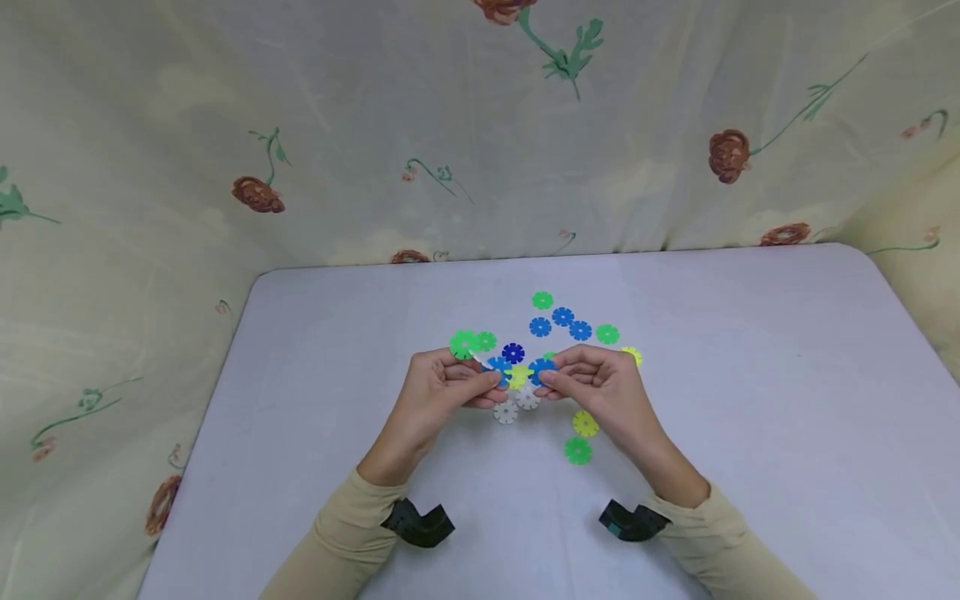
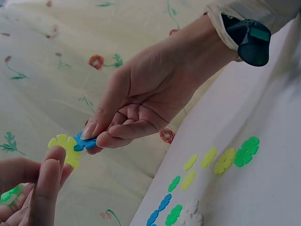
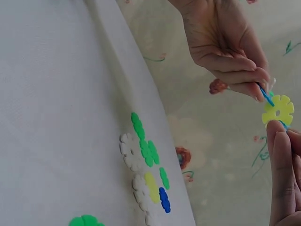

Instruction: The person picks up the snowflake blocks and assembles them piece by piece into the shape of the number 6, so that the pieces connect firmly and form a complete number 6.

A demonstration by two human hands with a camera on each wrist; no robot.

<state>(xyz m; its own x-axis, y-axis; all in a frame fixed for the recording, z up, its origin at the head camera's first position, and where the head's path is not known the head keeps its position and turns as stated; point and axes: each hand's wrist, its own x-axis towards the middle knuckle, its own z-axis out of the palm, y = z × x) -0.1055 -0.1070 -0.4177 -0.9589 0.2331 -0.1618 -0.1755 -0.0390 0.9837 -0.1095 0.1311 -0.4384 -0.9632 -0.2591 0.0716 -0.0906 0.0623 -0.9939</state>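
A flower-printed cloth (image 1: pixel 480 167), patterned in reddish brown and green, rises behind a pale, round-cornered counter (image 1: pixel 300 417) and continues along its left and right sides, forming what appears to be a small screened-off corner indoors. Soft creases mark the surround as fabric (the same floral print fills the background beyond the counter's edge in both wrist views). Notched, toy-like discs (image 1: pixel 580 331) in bright colors, scattered on the top, lend a playroom note, while a black device (image 1: pixel 420 528) at each sleeve cuff (image 1: pixel 375 492) suggests a recording setup. Home or studio, the views do not settle.
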